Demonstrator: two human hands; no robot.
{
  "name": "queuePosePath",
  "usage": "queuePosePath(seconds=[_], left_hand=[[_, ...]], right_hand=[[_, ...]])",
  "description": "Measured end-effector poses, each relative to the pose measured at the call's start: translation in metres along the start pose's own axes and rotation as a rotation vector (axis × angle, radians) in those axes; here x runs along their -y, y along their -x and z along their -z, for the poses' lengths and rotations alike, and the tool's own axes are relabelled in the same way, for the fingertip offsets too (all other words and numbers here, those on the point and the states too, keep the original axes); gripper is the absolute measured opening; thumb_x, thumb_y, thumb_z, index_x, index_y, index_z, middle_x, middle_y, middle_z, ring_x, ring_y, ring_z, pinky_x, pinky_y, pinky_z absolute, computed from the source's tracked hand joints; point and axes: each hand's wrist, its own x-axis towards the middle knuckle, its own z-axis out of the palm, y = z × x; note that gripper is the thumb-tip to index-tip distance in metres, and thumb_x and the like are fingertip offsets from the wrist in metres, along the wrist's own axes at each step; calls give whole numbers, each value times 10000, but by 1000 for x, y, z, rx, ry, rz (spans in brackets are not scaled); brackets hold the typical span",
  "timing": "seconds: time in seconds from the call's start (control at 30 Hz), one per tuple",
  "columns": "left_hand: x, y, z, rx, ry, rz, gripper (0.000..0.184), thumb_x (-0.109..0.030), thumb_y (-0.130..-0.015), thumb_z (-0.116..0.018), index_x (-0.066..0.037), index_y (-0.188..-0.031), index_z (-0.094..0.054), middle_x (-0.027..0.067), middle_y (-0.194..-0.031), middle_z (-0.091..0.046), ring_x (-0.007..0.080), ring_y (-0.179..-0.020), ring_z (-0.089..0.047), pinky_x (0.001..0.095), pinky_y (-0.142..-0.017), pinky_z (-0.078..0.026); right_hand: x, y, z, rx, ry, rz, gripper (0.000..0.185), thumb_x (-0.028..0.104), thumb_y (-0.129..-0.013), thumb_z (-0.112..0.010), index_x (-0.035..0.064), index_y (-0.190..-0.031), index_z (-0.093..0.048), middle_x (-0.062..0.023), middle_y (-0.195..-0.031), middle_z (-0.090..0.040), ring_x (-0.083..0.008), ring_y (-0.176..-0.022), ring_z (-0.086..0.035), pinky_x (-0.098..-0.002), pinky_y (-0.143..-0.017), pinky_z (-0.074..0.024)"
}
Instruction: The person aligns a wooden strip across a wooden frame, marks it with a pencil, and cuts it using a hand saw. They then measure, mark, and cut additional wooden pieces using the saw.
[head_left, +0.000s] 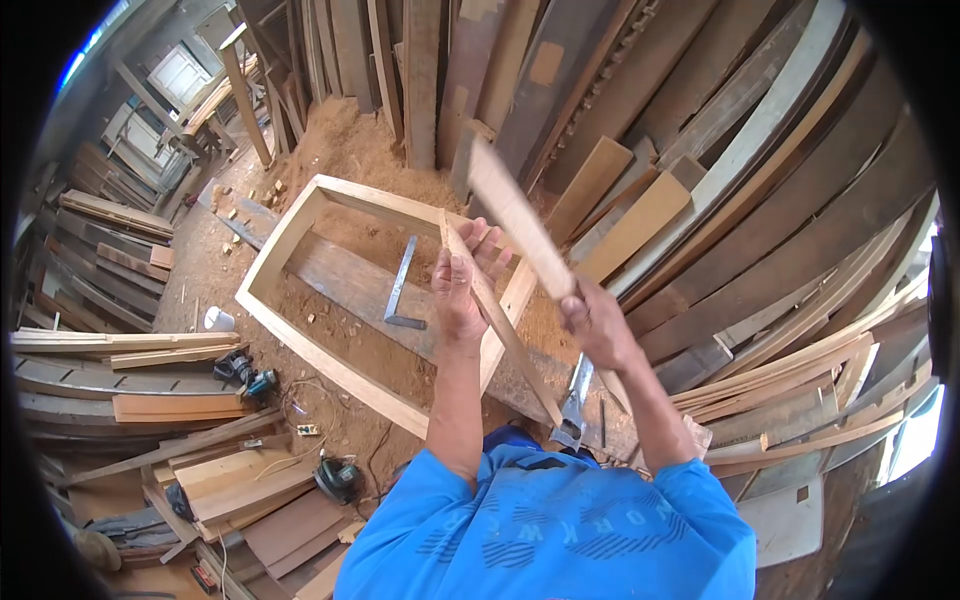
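My left hand [465, 275] is wrapped round a thin wooden strip [510, 335] that slants down toward my body. In my right hand [597, 325] is a wider, pale wooden piece [520, 215], raised at an angle and slightly blurred. Under both hands a rectangular wooden frame [330, 367] rests over a long plank [345, 265]. Inside the frame's outline a metal square [401, 285] lies on the plank. A shiny metal tool [574, 400] is close to my body, below my right hand.
Tall boards [690, 220] lean ahead and to the right. Sawdust [360, 145] covers the ground. At the left are stacked timber [130, 340], a white cup [218, 319], power tools [338, 479] and cords. Wooden offcuts [240, 205] lie beyond the frame.
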Motion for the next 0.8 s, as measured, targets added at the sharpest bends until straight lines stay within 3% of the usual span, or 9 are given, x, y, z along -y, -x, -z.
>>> queuePosePath(seconds=[0.07, 0.1, 0.2, 0.37, 0.47, 0.67, 0.73, 0.77, 0.8], left_hand=[[-3, 2, -7, 34, -63, 10, 710, -495, -994, -702, -33, -1483, -475, 130, -1398, -619, 304, -1310, -624, 468, -1073, -577], [-3, 5, -14, -10, -6, 31, 735, -524, -988, -693, -26, -1481, -473, 143, -1373, -628, 310, -1281, -638, 461, -1065, -582], [2, 17, -15, -65, 93, 75, 744, -565, -1005, -635, -53, -1506, -433, 177, -1379, -602, 312, -1229, -655, 458, -1005, -602], [17, 25, -8, -136, 18, 82, 751, -626, -1003, -601, -71, -1481, -439, 142, -1259, -642, 221, -956, -684, 353, -760, -616], [21, 26, -10, -183, 59, 85, 776, -603, -976, -666, 2, -1426, -480, 141, -1153, -667, 185, -841, -687, 313, -682, -607], [12, 24, -13, -176, -125, 70, 661, -610, -1074, -480, -64, -1449, -473, 25, -1014, -564, 109, -779, -545, 246, -651, -502], [2, 16, -9, -388, -73, 94, 594, -596, -1099, -417, -97, -1402, -523, -1, -1008, -527, 99, -774, -524, 244, -652, -482], [-4, 11, 2, -421, -30, 95, 548, -581, -1110, -402, -108, -1357, -533, 3, -1000, -526, 101, -770, -522, 250, -652, -480], [-13, 9, 3, -474, -26, 78, 505, -557, -1120, -394, -114, -1309, -546, 6, -989, -521, 104, -762, -517, 257, -644, -480]], right_hand=[[-33, 17, -22, -100, 197, 144, 641, 545, -1060, -538, -2, -1393, -528, -263, -1026, -703, -454, -936, -698, -513, -866, -543], [-15, 27, -23, 21, 180, 11, 770, 632, -1030, -537, 14, -1488, -501, -301, -1060, -722, -486, -958, -711, -510, -913, -549], [-48, 41, -52, -97, 168, 121, 799, 637, -1023, -549, 30, -1538, -486, -320, -1032, -730, -506, -990, -709, -519, -946, -549], [-61, 56, -69, -42, 125, -4, 736, 508, -1038, -584, 52, -1595, -433, -348, -1281, -643, -508, -1211, -609, -512, -1085, -464], [-41, 56, -63, 30, 182, -134, 733, 460, -1044, -582, 52, -1621, -386, -354, -1356, -595, -507, -1261, -572, -514, -1117, -435], [-44, 60, -68, 101, 292, 5, 799, 409, -1029, -623, 9, -1642, -305, -346, -1486, -515, -488, -1338, -542, -470, -1166, -409], [-57, 64, -60, 179, 161, -80, 839, 420, -1016, -651, -12, -1640, -292, -331, -1543, -482, -466, -1394, -515, -446, -1191, -391], [-73, 68, -56, 132, 150, -77, 771, 307, -982, -726, 7, -1606, -387, -263, -1385, -646, -349, -1232, -651, -412, -1069, -480], [-79, 69, -47, 185, 105, -96, 743, 309, -982, -728, 1, -1585, -421, -236, -1337, -670, -316, -1186, -660, -401, -1045, -490]])
